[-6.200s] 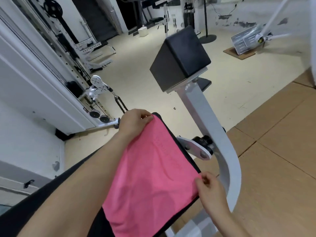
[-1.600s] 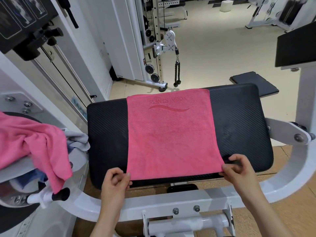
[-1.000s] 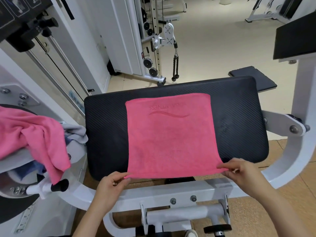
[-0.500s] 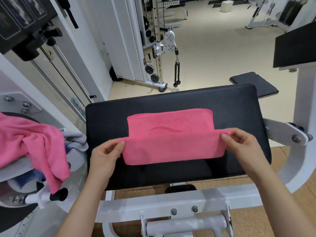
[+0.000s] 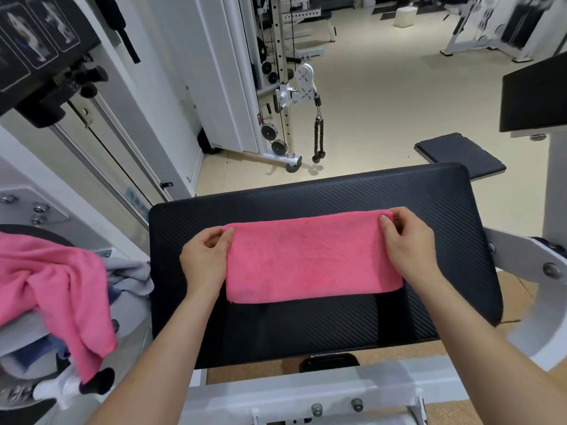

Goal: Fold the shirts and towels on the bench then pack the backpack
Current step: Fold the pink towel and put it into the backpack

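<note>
Towel on bench pad, clothes pile left, cable machine beyond

1. Nothing in the room can actually be read from here.
2. The black placard on the machine at the far left carries framed pictures of pale figures. Any wording on it is too blurred to make out.
3. A small reddish sticker sits on the white post of the cable machine, far side and left of centre. Its print is too small to read.
4. A bluish label sits low on the white frame just left of the bench pad. It is illegible.
5. The pink towel lies folded on the bench pad, and I can make out no lettering on the face turned up.
</note>
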`<state>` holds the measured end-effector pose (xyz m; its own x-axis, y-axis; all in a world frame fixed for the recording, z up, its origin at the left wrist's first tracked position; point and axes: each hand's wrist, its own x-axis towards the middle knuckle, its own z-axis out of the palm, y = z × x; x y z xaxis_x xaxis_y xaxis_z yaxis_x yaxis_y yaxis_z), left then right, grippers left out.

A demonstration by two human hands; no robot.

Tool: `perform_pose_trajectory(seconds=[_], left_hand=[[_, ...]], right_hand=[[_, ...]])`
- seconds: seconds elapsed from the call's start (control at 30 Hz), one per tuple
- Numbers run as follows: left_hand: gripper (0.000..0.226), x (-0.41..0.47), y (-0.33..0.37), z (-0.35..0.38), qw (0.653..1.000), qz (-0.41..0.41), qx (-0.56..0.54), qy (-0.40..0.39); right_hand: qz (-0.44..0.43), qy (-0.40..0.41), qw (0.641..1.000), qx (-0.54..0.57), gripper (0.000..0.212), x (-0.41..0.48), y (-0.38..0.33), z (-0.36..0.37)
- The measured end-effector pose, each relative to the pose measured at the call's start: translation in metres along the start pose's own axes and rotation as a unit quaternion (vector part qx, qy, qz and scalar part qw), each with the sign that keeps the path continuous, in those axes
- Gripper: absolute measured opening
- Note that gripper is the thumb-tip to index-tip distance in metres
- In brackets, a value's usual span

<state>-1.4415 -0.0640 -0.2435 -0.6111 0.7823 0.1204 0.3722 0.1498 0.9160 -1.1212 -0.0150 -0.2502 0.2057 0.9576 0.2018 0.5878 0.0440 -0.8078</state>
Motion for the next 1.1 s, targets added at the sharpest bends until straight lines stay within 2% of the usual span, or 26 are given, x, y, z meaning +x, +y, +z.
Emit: perform_pose_trajectory(seconds=[0.2,0.33,0.37,0.4,0.47,0.53,0.57,0.63,0.73,0.83,0.9,0.97,1.0,1.1], left_hand=[[0.001,0.003,0.001,0.004,0.999,0.028,0.037,0.012],[0.004,0.0,0.007,0.005,0.995,0.051,0.078,0.022],[0.012,-0.002,0.009,0.006,0.992,0.067,0.096,0.036],[0.021,-0.005,0.01,0.008,0.985,0.105,0.127,0.058],[0.026,-0.018,0.013,0.016,0.944,0.254,0.19,0.095],[0.021,-0.038,0.015,0.033,0.892,0.392,0.22,0.043],[0.024,-0.049,0.014,0.043,0.878,0.413,0.242,-0.015],[0.043,-0.065,0.008,0.058,0.864,0.368,0.323,-0.116],[0.058,-0.068,-0.004,0.069,0.847,0.313,0.408,-0.133],[0.059,-0.066,-0.011,0.076,0.839,0.317,0.425,-0.123],[0.059,-0.066,-0.013,0.077,0.838,0.322,0.426,-0.114],[0.059,-0.066,-0.013,0.075,0.837,0.314,0.431,-0.125],[0.059,-0.065,-0.011,0.073,0.836,0.31,0.431,-0.137],[0.057,-0.063,-0.007,0.065,0.845,0.318,0.391,-0.18]], right_hand=[[-0.006,0.015,0.999,-0.044,0.018,0.0,-0.001,0.006],[-0.003,0.02,0.997,-0.07,0.019,0.0,-0.005,0.009],[-0.003,0.022,0.997,-0.075,0.02,0.0,-0.006,0.009],[-0.003,0.023,0.997,-0.077,0.02,0.0,-0.006,0.01],[-0.001,0.027,0.997,-0.078,0.02,-0.001,-0.007,0.011],[0.005,0.029,0.996,-0.081,0.02,-0.002,-0.01,0.011],[0.011,0.028,0.996,-0.082,0.019,-0.002,-0.012,0.011],[0.025,0.023,0.996,-0.085,0.018,-0.002,-0.019,0.01],[0.026,0.038,0.991,-0.128,0.023,-0.007,-0.029,0.005],[-0.117,0.082,0.968,-0.204,0.046,-0.031,-0.034,0.016],[-0.185,0.0,0.948,-0.258,0.056,-0.048,-0.037,0.033],[-0.186,-0.104,0.928,-0.305,0.057,-0.054,-0.03,0.05],[-0.18,-0.129,0.92,-0.324,0.057,-0.055,-0.023,0.056],[-0.189,-0.115,0.91,-0.351,0.058,-0.052,-0.004,0.061]])
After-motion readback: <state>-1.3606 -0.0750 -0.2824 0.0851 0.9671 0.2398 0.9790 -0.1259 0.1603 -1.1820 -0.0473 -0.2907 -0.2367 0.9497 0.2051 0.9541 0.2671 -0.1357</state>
